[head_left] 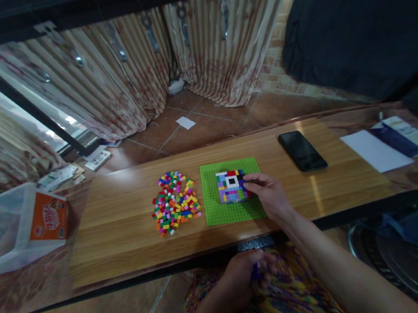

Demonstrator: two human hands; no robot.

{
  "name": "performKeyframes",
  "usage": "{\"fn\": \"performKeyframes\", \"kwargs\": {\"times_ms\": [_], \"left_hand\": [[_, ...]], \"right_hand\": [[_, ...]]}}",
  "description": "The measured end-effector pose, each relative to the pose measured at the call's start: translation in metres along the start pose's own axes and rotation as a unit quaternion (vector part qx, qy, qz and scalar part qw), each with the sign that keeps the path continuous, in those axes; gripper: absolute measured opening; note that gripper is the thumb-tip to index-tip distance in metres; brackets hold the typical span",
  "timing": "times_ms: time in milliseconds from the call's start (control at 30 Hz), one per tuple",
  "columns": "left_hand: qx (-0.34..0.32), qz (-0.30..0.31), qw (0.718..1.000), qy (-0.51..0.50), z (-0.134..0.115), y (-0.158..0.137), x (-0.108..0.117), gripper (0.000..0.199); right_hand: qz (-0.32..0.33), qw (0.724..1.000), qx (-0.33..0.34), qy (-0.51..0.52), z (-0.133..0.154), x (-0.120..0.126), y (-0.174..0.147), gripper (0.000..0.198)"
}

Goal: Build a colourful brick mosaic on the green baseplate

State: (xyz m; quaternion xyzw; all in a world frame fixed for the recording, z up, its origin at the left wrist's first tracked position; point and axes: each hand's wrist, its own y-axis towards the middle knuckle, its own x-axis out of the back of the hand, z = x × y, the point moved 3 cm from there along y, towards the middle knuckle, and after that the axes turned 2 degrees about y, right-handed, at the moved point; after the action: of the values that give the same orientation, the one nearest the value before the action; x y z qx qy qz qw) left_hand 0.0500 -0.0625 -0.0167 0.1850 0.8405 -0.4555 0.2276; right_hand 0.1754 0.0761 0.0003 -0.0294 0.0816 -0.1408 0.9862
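Striped curtains (120, 75) hang to the tiled floor behind a long wood-grain table (116, 224). At the table's left end sits a clear plastic box (2, 231) with an orange label. Near the middle of the table lies a square, green studded baseplate (214, 214). Just beside it, on the left, is a loose, multicoloured pile of small toy bricks (177, 204). Well apart from the baseplate, to its right, a black smartphone (302, 150) lies on the table.

The person's right hand (271, 197) reaches in over the baseplate's right side, thumb and forefinger close together at the tips; whether a brick is pinched between them, I cannot tell. The left hand (247, 276) is held low over the lap, in front of the table, its fingers curled around a small blue object.

The brick build (233, 195) is a low, roughly square patchwork on the baseplate, a little nearer the far edge, with a white square framing a black centre. It lies immediately left of the right fingertips, which meet its right edge beside dark and blue bricks. The blue object (256, 272) shows only partly between the left fingers.
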Motion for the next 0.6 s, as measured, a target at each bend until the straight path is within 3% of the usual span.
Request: {"fn": "performKeyframes", "kwargs": {"times_ms": [200, 367, 500, 600], "left_hand": [[-0.002, 0.037, 0.992, -0.122, -0.011, -0.004, -0.002, 0.031], [-0.073, 0.046, 0.97, -0.226, -0.038, -0.01, 0.003, 0.043], [-0.11, 0.055, 0.956, -0.266, -0.058, -0.012, 0.008, 0.05], [-0.125, 0.073, 0.947, -0.288, -0.067, -0.011, 0.01, 0.052]], "right_hand": [[-0.015, 1.0, 0.003, 0.017, 0.0, -0.001, -0.001, 0.028], [-0.018, 0.997, 0.06, -0.038, 0.014, 0.006, -0.017, 0.027], [0.079, 0.976, 0.122, -0.16, 0.033, 0.009, -0.048, 0.012], [0.185, 0.935, 0.145, -0.266, 0.043, 0.006, -0.075, 0.015]]}}
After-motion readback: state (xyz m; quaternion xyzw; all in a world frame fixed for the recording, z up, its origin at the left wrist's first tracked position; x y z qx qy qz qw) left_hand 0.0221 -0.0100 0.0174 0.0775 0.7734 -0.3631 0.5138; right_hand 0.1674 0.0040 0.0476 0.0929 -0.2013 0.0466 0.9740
